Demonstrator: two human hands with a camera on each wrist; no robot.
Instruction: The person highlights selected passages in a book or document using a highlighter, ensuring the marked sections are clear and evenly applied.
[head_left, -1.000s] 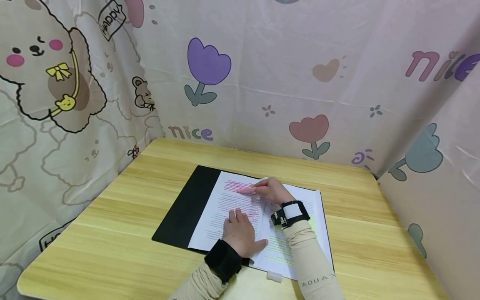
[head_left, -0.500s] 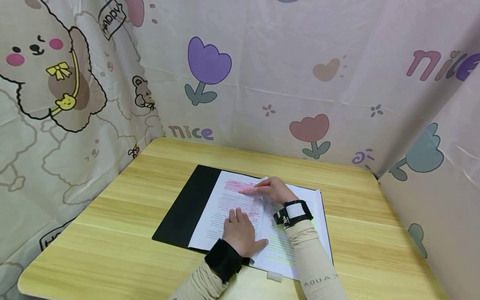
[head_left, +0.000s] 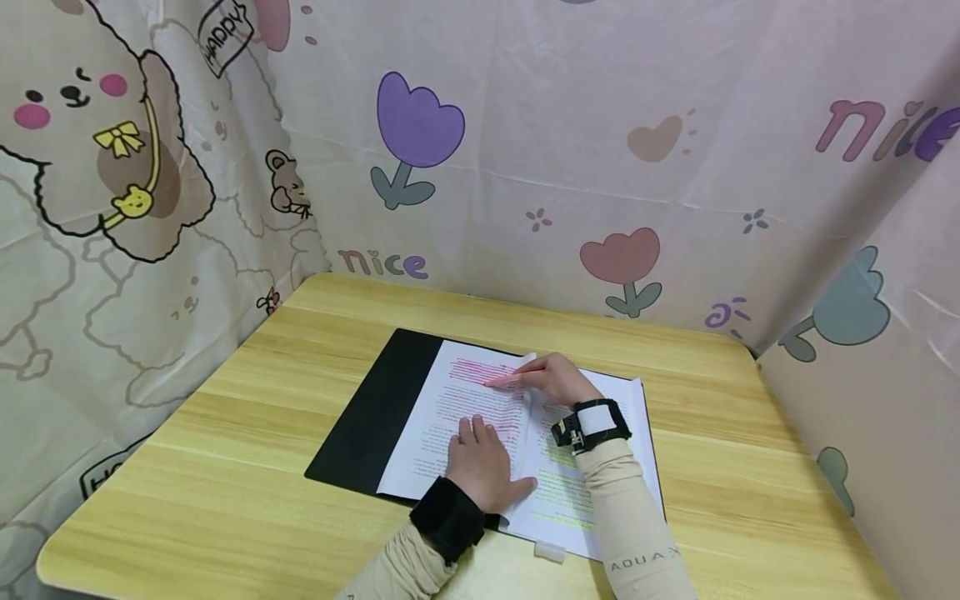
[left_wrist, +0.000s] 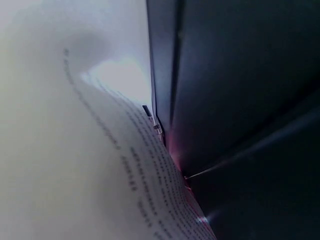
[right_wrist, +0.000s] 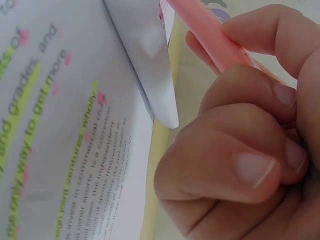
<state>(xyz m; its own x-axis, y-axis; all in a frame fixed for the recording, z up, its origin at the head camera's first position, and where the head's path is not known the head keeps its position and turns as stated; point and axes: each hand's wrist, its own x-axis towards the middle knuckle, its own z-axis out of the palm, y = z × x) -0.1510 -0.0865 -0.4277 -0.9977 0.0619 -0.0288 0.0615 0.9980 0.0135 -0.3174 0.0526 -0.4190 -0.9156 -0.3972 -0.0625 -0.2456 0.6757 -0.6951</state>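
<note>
My right hand (head_left: 558, 379) pinches a pink highlighter (right_wrist: 210, 32), its tip at a text line on the upper part of the left page (head_left: 431, 433). Pink strokes cover several lines there. In the right wrist view, the thumb and curled fingers hold the highlighter's barrel. My left hand (head_left: 480, 467) rests flat on the lower part of that page, fingers spread, thumb toward the right page (head_left: 566, 500). Yellow marks run along the right page's lines. Both pages lie in an open black folder (head_left: 367, 417). The left wrist view shows blurred paper (left_wrist: 75, 150) and dark surfaces, without the hand.
The folder lies on a light wooden table (head_left: 225, 450). A small translucent tab (head_left: 550, 552) sticks out at its near edge. A page edge curls up between the two pages. A patterned curtain (head_left: 510, 150) hangs behind the table and along its sides.
My right hand has slid a little to the right, and the highlighter's tip has moved the same way along the text line. The left hand stays in place on the page.
</note>
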